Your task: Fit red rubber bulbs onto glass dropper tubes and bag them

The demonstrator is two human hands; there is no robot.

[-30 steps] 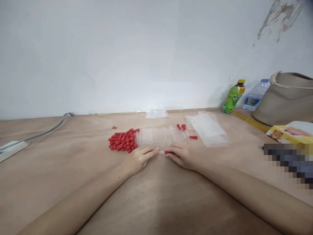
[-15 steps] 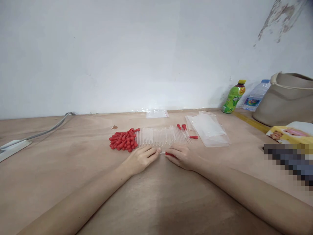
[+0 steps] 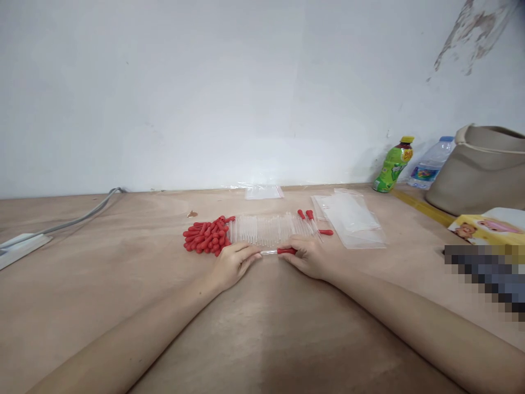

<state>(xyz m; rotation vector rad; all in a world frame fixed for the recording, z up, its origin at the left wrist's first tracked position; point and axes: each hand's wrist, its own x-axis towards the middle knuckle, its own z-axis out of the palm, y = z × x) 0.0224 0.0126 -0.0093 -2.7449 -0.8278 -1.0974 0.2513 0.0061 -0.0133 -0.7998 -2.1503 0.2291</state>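
Note:
Between my two hands lies a clear glass tube (image 3: pixel 269 252) with a red rubber bulb (image 3: pixel 286 250) on its right end. My left hand (image 3: pixel 234 265) pinches the tube's left part. The bulb is gripped by my right hand (image 3: pixel 307 257), fingers closed round it. Just beyond, a row of clear tubes (image 3: pixel 262 230) is spread on the wooden table (image 3: pixel 229 339). A heap of red bulbs (image 3: pixel 205 235) touches the row's left end. At its right end are several tubes with red bulbs (image 3: pixel 309 214) on them.
Clear plastic bags (image 3: pixel 355 219) lie right of the tubes, another bag (image 3: pixel 263 192) by the wall. Farther right stand a green bottle (image 3: pixel 394 166), a water bottle (image 3: pixel 430 164), a grey-brown bag (image 3: pixel 478 169) and a yellow packet (image 3: pixel 488 225). A cable (image 3: pixel 92 212) runs at left.
My left hand has shifted slightly left along the tube, so more of the glass shows. My right hand has moved up a little, and more of the red bulb is visible.

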